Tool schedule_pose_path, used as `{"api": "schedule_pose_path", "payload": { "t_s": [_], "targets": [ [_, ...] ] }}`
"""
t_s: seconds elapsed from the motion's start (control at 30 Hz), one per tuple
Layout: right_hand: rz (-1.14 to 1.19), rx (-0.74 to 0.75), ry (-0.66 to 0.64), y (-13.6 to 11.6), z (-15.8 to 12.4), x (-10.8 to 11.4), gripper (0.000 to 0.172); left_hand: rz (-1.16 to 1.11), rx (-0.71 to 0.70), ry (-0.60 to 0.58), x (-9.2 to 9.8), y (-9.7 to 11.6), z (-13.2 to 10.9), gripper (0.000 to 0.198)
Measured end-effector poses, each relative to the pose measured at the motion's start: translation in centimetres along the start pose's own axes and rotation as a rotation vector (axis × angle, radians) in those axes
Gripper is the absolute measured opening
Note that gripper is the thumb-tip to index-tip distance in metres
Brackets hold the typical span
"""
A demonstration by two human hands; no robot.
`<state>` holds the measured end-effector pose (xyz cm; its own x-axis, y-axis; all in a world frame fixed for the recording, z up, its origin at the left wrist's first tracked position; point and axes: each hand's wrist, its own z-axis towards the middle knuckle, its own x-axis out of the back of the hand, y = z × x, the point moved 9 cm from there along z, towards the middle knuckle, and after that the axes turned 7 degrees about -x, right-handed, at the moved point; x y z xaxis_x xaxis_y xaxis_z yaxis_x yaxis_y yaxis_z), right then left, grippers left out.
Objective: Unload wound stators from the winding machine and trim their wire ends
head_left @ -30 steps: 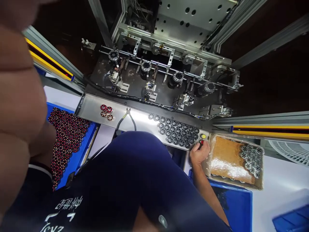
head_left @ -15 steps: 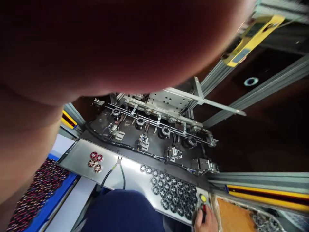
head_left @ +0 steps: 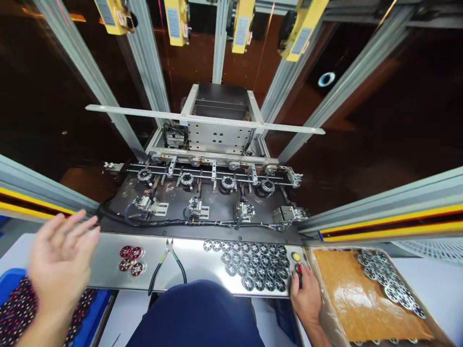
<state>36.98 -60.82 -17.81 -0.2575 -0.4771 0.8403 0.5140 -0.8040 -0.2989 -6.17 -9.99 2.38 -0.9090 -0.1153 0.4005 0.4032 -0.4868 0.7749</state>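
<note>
My left hand [head_left: 60, 260] is raised at the left, slightly blurred, its fingers spread and holding nothing. It hovers above a blue bin [head_left: 103, 308] heaped with small dark parts that have red and copper tones. At the metal shelf's right end, my right hand [head_left: 307, 294] has thumb and fingers closed around a small black-and-red piece [head_left: 299, 271], just below a yellow round button [head_left: 295, 257]. The fingers partly cover this piece. Beside that hand lie rows of black-and-silver ring-shaped cores [head_left: 255, 265]. Several red and copper wound cores [head_left: 131, 260] rest on the shelf's left part.
Black-handled cutting pliers [head_left: 168, 260] lie on the metal shelf [head_left: 202, 274]. Behind it stands a machine with a row of round fixtures [head_left: 186, 180] and a crossbar [head_left: 206, 119]. Yellow light-curtain posts [head_left: 398, 224] flank both sides. A lined box [head_left: 347, 299] holds more cores.
My left arm, which filled the upper view, has come down to the left and the hand now shows open. The view has levelled. My right hand stays at the black-and-red piece.
</note>
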Motion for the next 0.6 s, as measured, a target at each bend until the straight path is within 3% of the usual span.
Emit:
{"api": "schedule_pose_path", "payload": {
  "t_s": [0.17, 0.27, 0.4, 0.6],
  "targets": [
    [0.005, 0.006, -0.002, 0.0, 0.0, 0.0, 0.056, 0.108, 0.151, -0.011, -2.1, -8.6, -6.9, 0.069],
    [0.002, 0.02, -0.007, -0.2, 0.1, 0.1, 0.057, 0.178, 0.157, -0.059, -2.6, -12.2, -9.3, 0.066],
    [0.004, 0.047, -0.029, -0.9, 0.0, 0.7, 0.057, 0.208, 0.157, -0.124, -3.2, -14.3, -10.3, 0.064],
    [0.034, 0.133, -0.129, -2.6, -1.4, 1.4, 0.053, 0.238, 0.173, -0.146, -3.3, -15.2, -10.4, 0.063]
  ]
}}
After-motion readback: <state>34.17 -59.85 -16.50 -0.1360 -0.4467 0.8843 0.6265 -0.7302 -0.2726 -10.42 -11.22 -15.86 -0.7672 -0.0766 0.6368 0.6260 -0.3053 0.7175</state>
